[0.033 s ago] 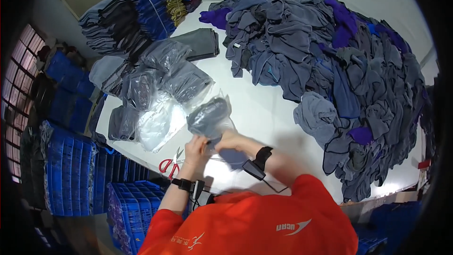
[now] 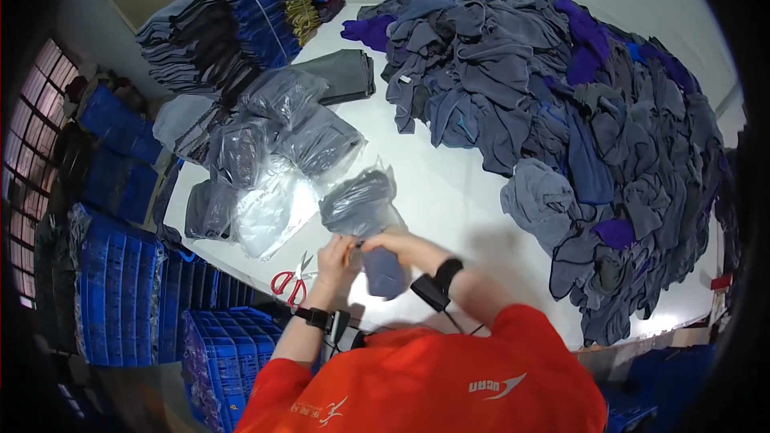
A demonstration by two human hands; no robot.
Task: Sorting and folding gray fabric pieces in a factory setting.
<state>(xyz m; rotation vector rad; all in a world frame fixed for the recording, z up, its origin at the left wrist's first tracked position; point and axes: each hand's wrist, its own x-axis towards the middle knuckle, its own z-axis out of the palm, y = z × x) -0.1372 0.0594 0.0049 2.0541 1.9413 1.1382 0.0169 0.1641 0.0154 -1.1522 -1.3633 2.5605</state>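
A clear plastic bag (image 2: 355, 202) with folded dark grey fabric inside lies on the white table in front of me. My left hand (image 2: 335, 256) is closed at the bag's near edge, its fingertips pinched together. Beside it, my right hand (image 2: 395, 244) grips the same edge from the right. Below the right hand a piece of plain grey cloth (image 2: 385, 274) hangs toward me; whether it belongs to the bag's contents I cannot tell. Red-handled scissors (image 2: 290, 281) rest left of my left hand, blades partly apart.
Several filled plastic bags (image 2: 237, 148) and a shiny stack of clear bags (image 2: 273, 212) lie at left. Tied stacks of folded fabric (image 2: 192, 40) stand behind them. A big heap of loose grey and purple garments (image 2: 513, 56) covers the right. Blue crates (image 2: 228, 353) stand below the table's left edge.
The grey cloth below my right hand has come further into sight, toward me. Both hands have shifted slightly and still hold the bag's edge.
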